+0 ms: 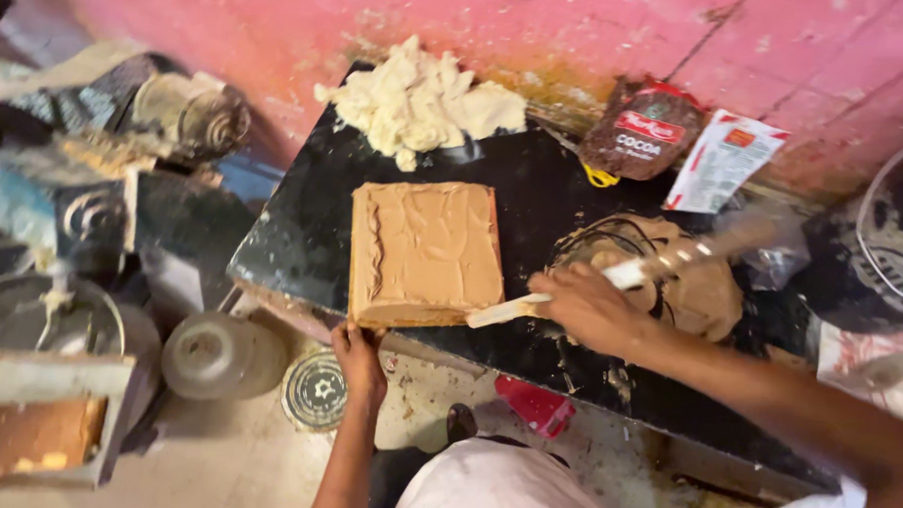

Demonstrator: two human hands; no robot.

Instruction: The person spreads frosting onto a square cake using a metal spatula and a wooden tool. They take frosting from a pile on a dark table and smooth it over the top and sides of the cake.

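one head view looks down on a black table [301,229] set against a worn pink wall [584,24], its top smeared with cream. a square cake [426,250] coated in light brown cream sits at the near edge of the table. the left hand [358,359] grips the cake's near left corner from below the edge, fingers curled closed on its base. the right hand [585,307] is wrapped shut around a spatula [509,310], whose pale blade touches the cake's near right corner. just right of the hand lies a mound of brown cream [698,285]. a heap of white cream [421,100] sits at the far edge, and a dark brown packet [642,127] and a white sachet [725,159] lie by the wall. on the dusty floor [229,462] left of the table stand a metal lid [220,354] and a tin holding sponge cake [40,434].
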